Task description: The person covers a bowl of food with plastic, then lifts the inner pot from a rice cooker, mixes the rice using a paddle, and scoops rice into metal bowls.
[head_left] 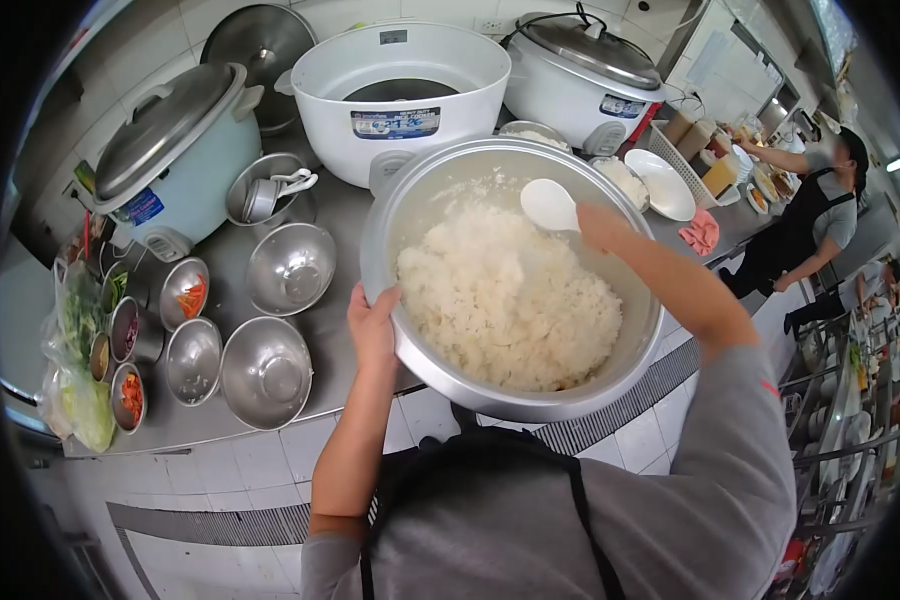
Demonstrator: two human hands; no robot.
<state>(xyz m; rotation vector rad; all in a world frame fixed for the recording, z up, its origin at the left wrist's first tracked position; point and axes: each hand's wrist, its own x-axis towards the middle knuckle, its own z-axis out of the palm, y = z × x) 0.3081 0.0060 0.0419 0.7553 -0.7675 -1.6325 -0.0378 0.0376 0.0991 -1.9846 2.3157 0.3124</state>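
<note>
A large metal rice pot (pixel 378 230) is tilted toward me at the counter's front edge, in front of an opened white rice cooker (pixel 320 130). Cooked rice (pixel 510 300) fills much of it, heaped toward the near side. At the pot's left rim, my left hand (pixel 373 325) grips the edge with the thumb over it. My right hand (pixel 602 228) is closed around the handle of a white rice paddle (pixel 549 205), whose blade is over the far right part of the rice, inside the pot.
Steel bowls (pixel 267 372) and small containers of cut vegetables (pixel 188 293) stand on the left, beside a lidded rice cooker (pixel 175 160). Another lidded cooker (pixel 580 85), a white bowl (pixel 660 185) and a pink cloth (pixel 700 232) are on the right. A co-worker (pixel 820 205) stands farther right.
</note>
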